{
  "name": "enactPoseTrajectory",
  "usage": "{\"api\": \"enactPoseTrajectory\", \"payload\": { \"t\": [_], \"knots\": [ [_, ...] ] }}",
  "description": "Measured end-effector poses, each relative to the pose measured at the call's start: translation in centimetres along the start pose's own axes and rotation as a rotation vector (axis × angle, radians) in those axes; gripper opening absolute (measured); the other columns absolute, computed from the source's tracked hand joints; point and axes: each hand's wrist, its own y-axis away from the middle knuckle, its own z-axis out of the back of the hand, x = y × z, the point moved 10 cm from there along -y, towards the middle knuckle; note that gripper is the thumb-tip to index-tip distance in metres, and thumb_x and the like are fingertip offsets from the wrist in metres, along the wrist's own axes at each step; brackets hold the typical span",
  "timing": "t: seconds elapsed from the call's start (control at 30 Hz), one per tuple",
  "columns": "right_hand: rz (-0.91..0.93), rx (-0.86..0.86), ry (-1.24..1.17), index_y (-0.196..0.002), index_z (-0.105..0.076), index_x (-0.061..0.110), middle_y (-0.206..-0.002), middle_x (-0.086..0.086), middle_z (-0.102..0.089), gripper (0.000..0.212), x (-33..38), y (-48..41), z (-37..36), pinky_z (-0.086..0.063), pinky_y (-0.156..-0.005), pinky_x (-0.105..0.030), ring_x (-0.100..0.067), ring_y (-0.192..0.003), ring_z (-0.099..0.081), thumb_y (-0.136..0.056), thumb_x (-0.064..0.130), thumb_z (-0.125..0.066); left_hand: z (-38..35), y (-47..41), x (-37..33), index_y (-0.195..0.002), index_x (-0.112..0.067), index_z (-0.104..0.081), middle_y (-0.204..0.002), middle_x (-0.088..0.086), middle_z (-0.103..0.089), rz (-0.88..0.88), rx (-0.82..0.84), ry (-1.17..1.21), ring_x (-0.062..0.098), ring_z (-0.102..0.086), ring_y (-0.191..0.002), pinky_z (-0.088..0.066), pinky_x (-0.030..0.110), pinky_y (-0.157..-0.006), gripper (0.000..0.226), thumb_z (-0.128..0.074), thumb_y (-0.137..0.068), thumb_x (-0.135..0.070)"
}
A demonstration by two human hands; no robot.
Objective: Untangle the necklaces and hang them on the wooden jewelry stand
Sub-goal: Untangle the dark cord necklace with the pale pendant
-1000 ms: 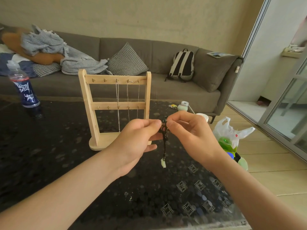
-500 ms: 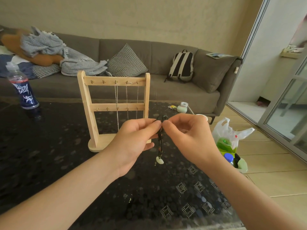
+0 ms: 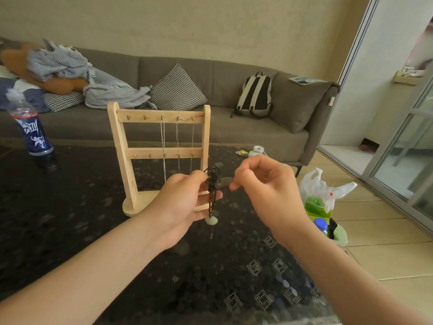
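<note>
Pinching black cord necklace (image 3: 212, 191) alone now: left hand (image 3: 180, 202); right hand (image 3: 269, 186) released, pulled aside, fingers curled, empty.

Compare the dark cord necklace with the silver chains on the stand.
The dark cord necklace is thick, black and bunched in a tangle; the silver chains are thin, pale and hang straight. The necklace is pinched by the left hand; the chains hang from the top hooks of the wooden stand. Both dangle vertically.
</note>
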Motion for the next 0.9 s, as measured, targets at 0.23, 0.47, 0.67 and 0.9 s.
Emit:
{"api": "enactPoseTrajectory", "payload": {
  "t": [0.23, 0.47, 0.67, 0.9],
  "knots": [
    [-0.338, 0.011, -0.513, -0.093, -0.066, 0.015, -0.081, -0.007, -0.073, 0.019, -2.4, 0.2, -1.3, -0.039, -0.045, -0.022, -0.016, -0.058, -0.062, -0.099, -0.003, -0.060, -0.9, 0.5, 0.2, -0.125, -0.005, -0.068, -0.114, 0.018, -0.075, 0.007, 0.054, -0.023, 0.027, -0.079, -0.102, -0.049, 0.061, -0.110, 0.029, -0.051, -0.111, -0.023],
    [-0.535, 0.100, -0.777, -0.109, -0.060, 0.013, -0.072, 0.000, -0.049, 0.019, -3.2, 0.8, -2.9, -0.033, -0.038, -0.020, -0.010, -0.051, -0.043, -0.096, 0.002, -0.051, -1.2, 0.6, -0.1, -0.124, -0.008, -0.069, -0.111, 0.016, -0.076, -0.027, 0.096, -0.148, 0.024, -0.078, -0.103, -0.049, 0.059, -0.111, 0.029, -0.055, -0.110, -0.029],
    [-0.263, 0.120, 0.009, -0.100, -0.074, 0.010, -0.061, -0.008, -0.068, 0.005, -2.2, 0.3, -1.3, -0.056, -0.048, -0.031, -0.018, -0.049, -0.062, -0.099, 0.008, -0.069, -1.1, 0.5, -0.3, -0.122, -0.013, -0.070, -0.109, 0.012, -0.079, -0.057, 0.061, -0.177, 0.018, -0.079, -0.099, -0.050, 0.058, -0.111, 0.028, -0.052, -0.111, -0.032],
    [-0.196, 0.228, 0.045, -0.098, -0.063, 0.010, -0.068, -0.006, -0.069, 0.015, -1.4, 0.4, -2.2, -0.050, -0.044, -0.031, -0.032, -0.055, -0.070, -0.106, 0.010, -0.051, -1.4, 0.2, 0.3, -0.123, -0.010, -0.070, -0.103, 0.008, -0.079, -0.051, 0.090, -0.171, 0.023, -0.078, -0.100, -0.052, 0.059, -0.109, 0.034, -0.046, -0.112, -0.032]
  ]
}}
